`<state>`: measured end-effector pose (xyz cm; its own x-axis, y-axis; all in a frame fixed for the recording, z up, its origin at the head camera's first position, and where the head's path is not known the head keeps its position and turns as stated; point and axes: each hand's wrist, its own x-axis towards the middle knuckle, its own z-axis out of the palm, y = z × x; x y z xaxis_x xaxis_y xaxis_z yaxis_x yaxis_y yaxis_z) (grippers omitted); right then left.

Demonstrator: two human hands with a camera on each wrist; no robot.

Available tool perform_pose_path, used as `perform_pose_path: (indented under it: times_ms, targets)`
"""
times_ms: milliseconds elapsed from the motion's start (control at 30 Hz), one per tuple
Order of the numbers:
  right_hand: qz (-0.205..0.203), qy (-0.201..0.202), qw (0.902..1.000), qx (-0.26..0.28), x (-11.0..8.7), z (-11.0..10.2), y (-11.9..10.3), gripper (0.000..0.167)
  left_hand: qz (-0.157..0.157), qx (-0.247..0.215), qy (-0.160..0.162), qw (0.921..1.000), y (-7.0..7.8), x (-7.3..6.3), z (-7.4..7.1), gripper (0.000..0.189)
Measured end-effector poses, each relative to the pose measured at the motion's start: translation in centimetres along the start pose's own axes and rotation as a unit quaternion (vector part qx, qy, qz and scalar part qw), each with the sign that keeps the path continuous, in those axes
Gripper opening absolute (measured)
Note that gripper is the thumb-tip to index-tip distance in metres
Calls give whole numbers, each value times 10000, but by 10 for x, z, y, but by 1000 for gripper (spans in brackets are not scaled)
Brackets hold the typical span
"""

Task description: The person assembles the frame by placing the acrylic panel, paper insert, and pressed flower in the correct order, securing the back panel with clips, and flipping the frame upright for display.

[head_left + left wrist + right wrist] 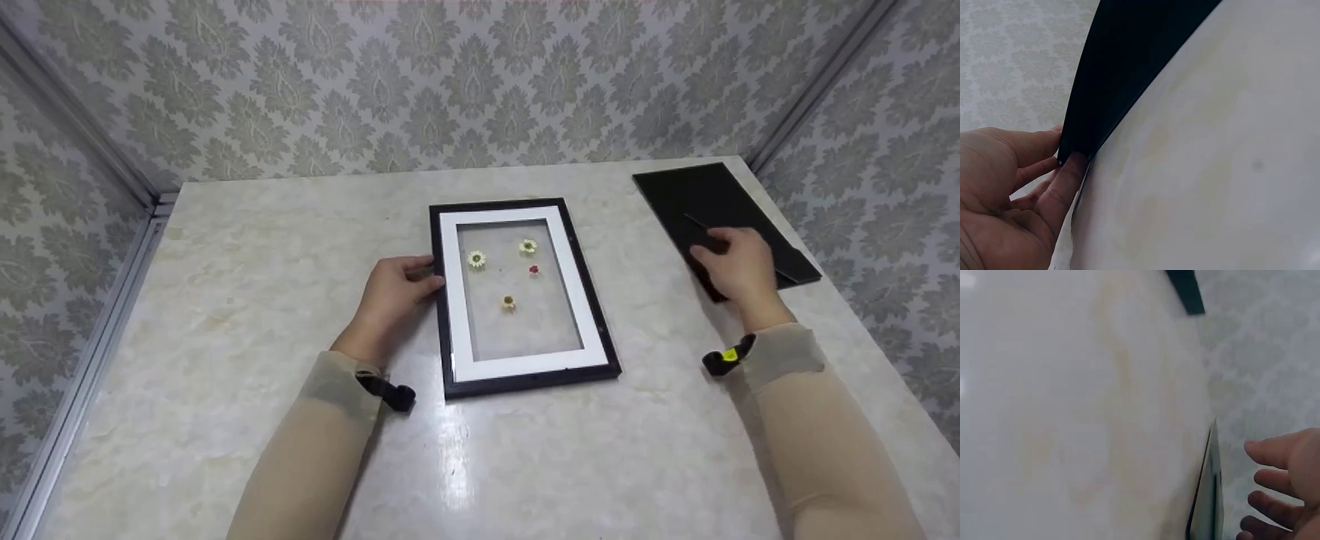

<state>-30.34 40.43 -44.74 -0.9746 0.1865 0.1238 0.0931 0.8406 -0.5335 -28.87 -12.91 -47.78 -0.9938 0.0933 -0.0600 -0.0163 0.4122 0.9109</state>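
My left hand (391, 292) is pinching the left edge of the black frame (532, 380) between thumb and fingers, probably to steady it while it is lying flat on the pale tabletop (277, 292). Inside its white mat (457, 300), four small flowers (476, 259) are sitting apart, perhaps so each is showing alone. My right hand (739, 262) is hovering over the black panel (716, 202), fingers parted and holding nothing; the panel is lying well off to the right, seemingly leaving room around the frame.
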Motion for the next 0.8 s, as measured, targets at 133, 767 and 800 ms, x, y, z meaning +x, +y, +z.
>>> perform_pose_path:
  times_ms: [133,767,800]
  targets:
    - [646,-27,9969,-451,4,-17,52,69,-135,-75,-26,9999,-4,-7,6,45]
    - [1774,-1406,9710,766,-3,-55,95,90,-10,48,-15,10000,4,-9,13,40]
    - [1796,-1316,9725,681,-2,-56,94,91,-4,34,-18,10000,4,-9,13,40]
